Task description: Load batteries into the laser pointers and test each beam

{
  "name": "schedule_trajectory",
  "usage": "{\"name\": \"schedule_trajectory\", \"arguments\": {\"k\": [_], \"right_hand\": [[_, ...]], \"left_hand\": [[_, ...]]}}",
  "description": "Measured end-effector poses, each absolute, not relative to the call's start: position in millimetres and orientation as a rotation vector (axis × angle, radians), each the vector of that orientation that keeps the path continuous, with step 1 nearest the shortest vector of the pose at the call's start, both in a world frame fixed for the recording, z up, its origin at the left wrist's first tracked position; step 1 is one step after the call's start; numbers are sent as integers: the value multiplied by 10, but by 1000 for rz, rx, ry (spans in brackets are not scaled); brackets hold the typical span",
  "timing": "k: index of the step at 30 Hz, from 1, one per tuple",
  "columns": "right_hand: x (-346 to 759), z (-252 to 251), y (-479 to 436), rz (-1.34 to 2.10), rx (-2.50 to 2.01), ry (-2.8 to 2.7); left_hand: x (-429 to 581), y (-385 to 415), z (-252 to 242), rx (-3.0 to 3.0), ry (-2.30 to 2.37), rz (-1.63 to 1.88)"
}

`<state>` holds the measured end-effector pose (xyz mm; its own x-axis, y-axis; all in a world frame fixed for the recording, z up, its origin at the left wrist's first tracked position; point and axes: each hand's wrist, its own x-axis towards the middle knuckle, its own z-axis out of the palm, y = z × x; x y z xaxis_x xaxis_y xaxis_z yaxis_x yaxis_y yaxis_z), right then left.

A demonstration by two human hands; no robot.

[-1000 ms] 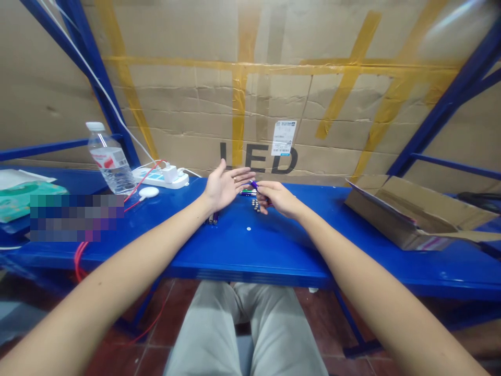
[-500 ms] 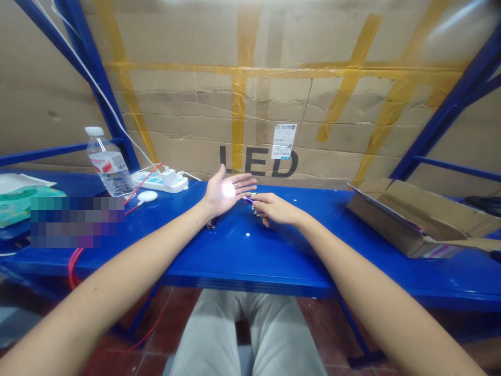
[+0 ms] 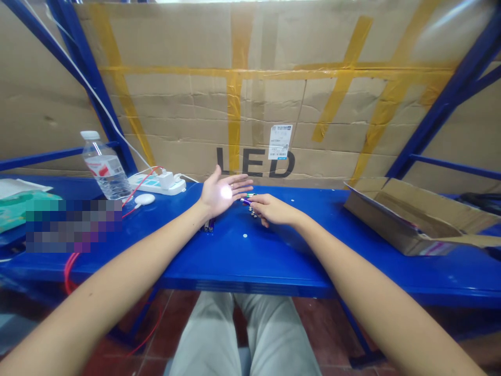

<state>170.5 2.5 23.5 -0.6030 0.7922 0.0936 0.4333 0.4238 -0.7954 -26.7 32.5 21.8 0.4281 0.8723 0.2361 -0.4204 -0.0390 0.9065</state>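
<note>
A small purple flashlight (image 3: 246, 201) is held in my right hand (image 3: 274, 210), its front end pointing left. A bright white spot of light falls on the palm of my left hand (image 3: 222, 194), which is open with its fingers stretched to the right and nothing in it. Other small metallic ends show beneath my right fingers, too small to make out fully. Several dark tube-shaped pieces (image 3: 209, 226) lie on the blue table (image 3: 250, 261) just under my left wrist, which partly hides them.
An open cardboard box (image 3: 407, 224) stands at the right. On the left are a water bottle (image 3: 105, 169), a white power strip (image 3: 156, 183), a round white charger (image 3: 144, 199), red cable (image 3: 68, 271) and a green packet (image 3: 23, 211). A large carton (image 3: 188, 115) rises behind.
Both hands keep nearly the same pose, and the light spot stays on my left palm. The whole view has shifted slightly.
</note>
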Motion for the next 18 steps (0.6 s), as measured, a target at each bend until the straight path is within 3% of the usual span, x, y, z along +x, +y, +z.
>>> {"name": "schedule_trajectory", "arguments": {"k": [18], "right_hand": [[1726,245,24,1104,-1026,-2172]], "left_hand": [[-255,322,208,1255,488,1083]]}}
